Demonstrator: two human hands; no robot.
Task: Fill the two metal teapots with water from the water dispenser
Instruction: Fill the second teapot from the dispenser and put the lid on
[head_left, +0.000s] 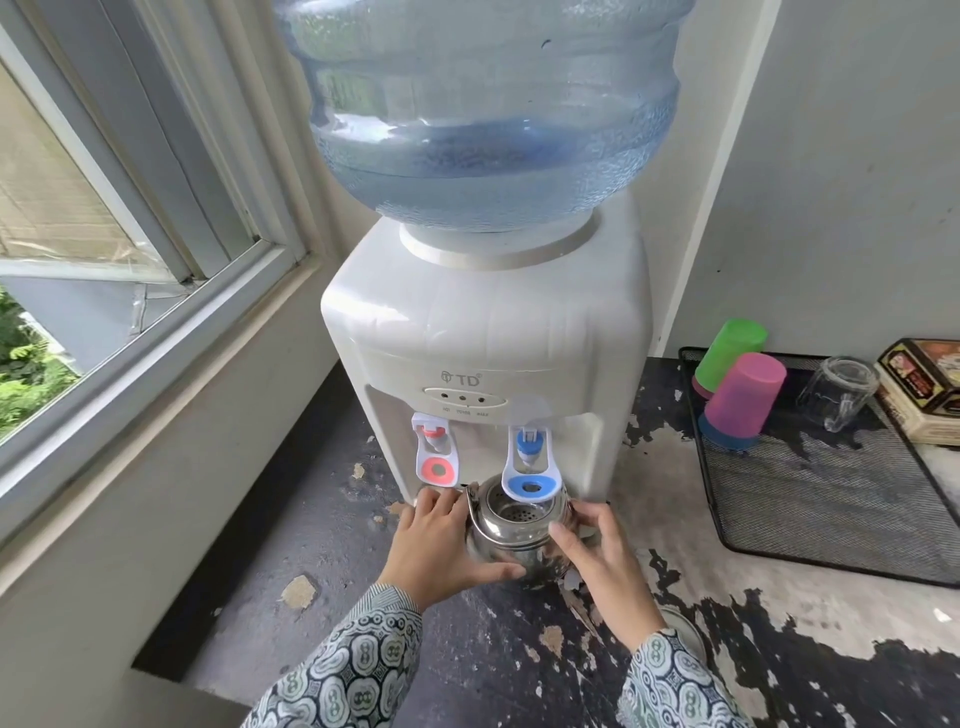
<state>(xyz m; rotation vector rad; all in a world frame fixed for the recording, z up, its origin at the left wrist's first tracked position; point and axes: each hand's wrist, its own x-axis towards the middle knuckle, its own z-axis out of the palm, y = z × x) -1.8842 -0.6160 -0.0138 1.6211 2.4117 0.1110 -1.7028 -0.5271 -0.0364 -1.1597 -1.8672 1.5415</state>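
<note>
Teapot (514, 535) is set lidless on the counter (467, 649) directly under the blue tap (530, 467) of the dispenser (488, 332), so water drops straight in. Left hand (436, 551) and right hand (602, 561) are cupped against its sides, steadying it.

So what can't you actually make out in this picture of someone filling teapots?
Head view only:
- Second teapot: only a round metal edge shows behind the right sleeve; unclear what it is.
- Water flow: the blue tap lever covers the open shiny metal teapot, held by the left hand and right hand.
- White dispenser's button labels: too small.
- Clear blue water bottle: top cut off.
</note>
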